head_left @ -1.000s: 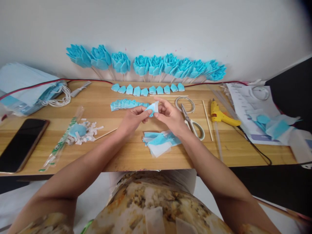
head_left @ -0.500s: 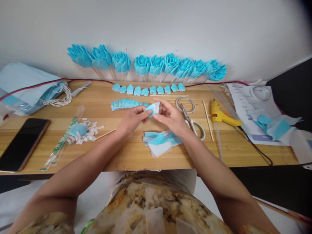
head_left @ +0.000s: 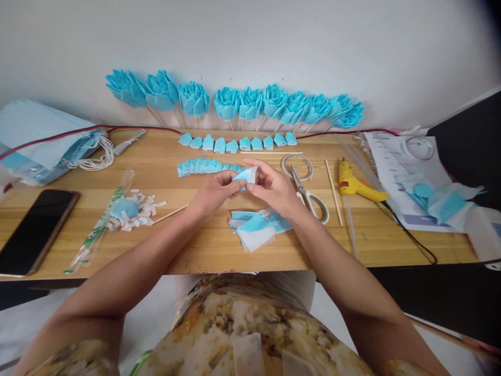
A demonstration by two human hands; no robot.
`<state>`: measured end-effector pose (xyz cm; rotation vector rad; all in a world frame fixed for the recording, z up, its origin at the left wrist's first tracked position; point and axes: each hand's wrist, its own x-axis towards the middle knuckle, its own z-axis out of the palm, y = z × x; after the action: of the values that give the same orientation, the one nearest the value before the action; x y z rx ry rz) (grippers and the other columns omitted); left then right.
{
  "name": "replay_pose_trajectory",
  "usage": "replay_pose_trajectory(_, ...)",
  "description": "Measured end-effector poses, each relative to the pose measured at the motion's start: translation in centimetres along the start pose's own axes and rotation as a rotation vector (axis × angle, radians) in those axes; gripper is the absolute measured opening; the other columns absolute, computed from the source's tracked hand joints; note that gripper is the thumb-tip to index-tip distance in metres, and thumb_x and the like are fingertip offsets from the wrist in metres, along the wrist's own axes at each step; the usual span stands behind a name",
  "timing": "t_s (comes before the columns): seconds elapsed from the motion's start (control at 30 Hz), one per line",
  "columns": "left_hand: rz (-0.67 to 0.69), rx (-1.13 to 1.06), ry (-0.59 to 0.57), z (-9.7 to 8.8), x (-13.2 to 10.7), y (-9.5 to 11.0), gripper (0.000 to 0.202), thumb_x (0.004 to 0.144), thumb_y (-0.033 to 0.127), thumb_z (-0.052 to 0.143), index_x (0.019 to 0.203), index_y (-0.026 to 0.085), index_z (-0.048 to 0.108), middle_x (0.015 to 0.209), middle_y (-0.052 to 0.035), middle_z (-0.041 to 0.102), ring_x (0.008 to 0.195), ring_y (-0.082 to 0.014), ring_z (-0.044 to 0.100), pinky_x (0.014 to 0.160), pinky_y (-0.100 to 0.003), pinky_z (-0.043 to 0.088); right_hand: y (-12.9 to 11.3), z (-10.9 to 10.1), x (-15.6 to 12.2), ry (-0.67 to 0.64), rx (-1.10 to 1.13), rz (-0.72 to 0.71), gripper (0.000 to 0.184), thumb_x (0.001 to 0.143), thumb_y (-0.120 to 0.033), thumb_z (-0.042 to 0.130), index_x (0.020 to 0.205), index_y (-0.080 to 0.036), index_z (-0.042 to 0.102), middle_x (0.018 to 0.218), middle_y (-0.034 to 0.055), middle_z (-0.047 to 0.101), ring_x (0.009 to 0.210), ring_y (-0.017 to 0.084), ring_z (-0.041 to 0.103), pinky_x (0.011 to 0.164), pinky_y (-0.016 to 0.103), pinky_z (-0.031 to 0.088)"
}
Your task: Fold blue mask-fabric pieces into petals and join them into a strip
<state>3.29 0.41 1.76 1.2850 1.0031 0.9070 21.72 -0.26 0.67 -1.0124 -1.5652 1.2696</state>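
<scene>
In the head view, a plastic bag (head_left: pixel 38 176) at the table's left holds light blue sheets (head_left: pixel 45 125), with white cords (head_left: pixel 96 156) at its mouth. A pale object (head_left: pixel 483 232) sits at the right end; whether it is a container, I cannot tell. The folded blue-and-white piece (head_left: pixel 246 177) is between the two hands, above the table (head_left: pixel 203 256). The left hand (head_left: pixel 213 192) pinches it between thumb and fingers; the right hand's (head_left: pixel 274 187) thumb touches its lower corner, index finger extended apart, and I cannot tell whether the other fingers grip.

Wood shows between the left forearm and the blue-and-white strips (head_left: pixel 258 230), which lie near the front edge. Scissors (head_left: pixel 298 181) crowd the right wrist; overlapped blue pieces (head_left: pixel 203 166) lie just beyond the left hand. Blue flowers (head_left: pixel 227 103) line the back edge.
</scene>
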Motion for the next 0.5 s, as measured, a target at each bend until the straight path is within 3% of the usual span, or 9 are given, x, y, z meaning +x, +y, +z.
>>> replay_pose_trajectory(0.13, -0.006, 0.006, 0.030, 0.01, 0.09, 0.04, 0.029, 0.071, 0.042, 0.073, 0.066, 0.018, 0.058, 0.058, 0.0029, 0.054, 0.057, -0.0096, 0.047, 0.059, -0.025, 0.039, -0.60, -0.72, -0.06, -0.109, 0.045, 0.033, 0.059, 0.081, -0.035, 0.075, 0.137, -0.028, 0.056, 0.096, 0.0003, 0.066, 0.087, 0.016, 0.062, 0.081, 0.032, 0.052)
replay_pose_trajectory(0.23, 0.006, 0.020, 0.039, -0.02, 0.12, 0.10, 0.030, 0.071, 0.043, 0.073, 0.065, 0.018, 0.057, 0.058, 0.0025, 0.054, 0.057, -0.0100, 0.046, 0.059, -0.026, 0.039, -0.99, -1.00, 0.03, -0.035, 0.067, 0.054, 0.051, 0.080, -0.039, 0.075, 0.128, -0.026, 0.062, 0.100, 0.0012, 0.067, 0.091, 0.016, 0.062, 0.085, 0.034, 0.052)
replay_pose_trajectory(0.5, 0.041, 0.163, -0.009, 0.43, -0.49, 0.78, 0.024, 0.074, 0.039, 0.070, 0.068, 0.017, 0.061, 0.060, 0.0039, 0.049, 0.058, -0.0093, 0.040, 0.056, -0.025, 0.030, -0.55, -0.35, 0.15, 0.089, -0.005, 0.117, 0.028, 0.074, -0.042, 0.077, 0.089, -0.021, 0.067, 0.074, -0.0026, 0.060, 0.071, 0.013, 0.054, 0.065, 0.027, 0.044)
